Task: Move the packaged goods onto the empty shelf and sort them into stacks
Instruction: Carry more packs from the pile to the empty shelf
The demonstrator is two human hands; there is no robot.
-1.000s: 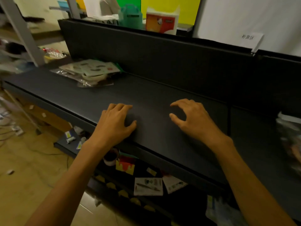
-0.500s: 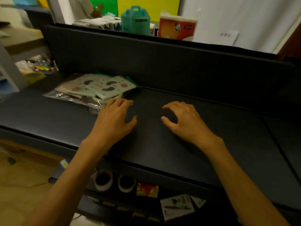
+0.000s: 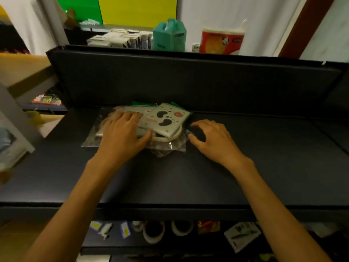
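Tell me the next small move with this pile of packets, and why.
Probably lift off the top card packet with the right hand. That hand hovers beside the pile holding nothing, while the left hand lies flat on the mixed pile, steadying the clear bags underneath.

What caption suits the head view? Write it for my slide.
Left hand rests on the pile of packaged goods on the dark shelf; right hand hovers beside it, fingers curled.

We see a dim room. A tall dark back panel stands in front of us. Behind it hang a green board and a yellow board by a white wall. A brown floor shows low on the left.
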